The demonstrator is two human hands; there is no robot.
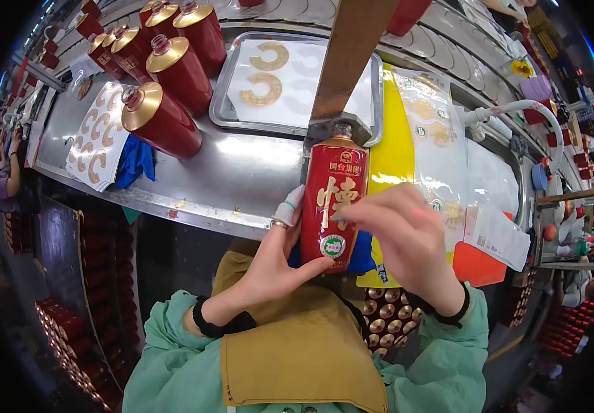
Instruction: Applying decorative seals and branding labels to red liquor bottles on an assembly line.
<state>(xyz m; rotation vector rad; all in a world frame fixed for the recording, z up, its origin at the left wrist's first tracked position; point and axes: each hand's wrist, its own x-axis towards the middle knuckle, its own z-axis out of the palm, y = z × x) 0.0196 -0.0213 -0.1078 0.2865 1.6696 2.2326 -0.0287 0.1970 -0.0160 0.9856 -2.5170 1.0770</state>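
Light: bright and cool over my bench [242, 160], dim in the space beneath it.
Sources: thin blue-white light strips [591, 55] high at the right rim; more at the left.
Glare: pale sheen across the bare metal; gloss on the red bottle [324, 173].
Blur: my right grip [407, 234], slight, at the fingers; background soft.
Distortion: straight edges bowed outward; all 4 corners black.

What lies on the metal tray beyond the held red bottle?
A white sheet with two gold C-shaped pieces left of the wooden post. The post hides a strip of the metal tray, so whatever lies there cannot be seen.
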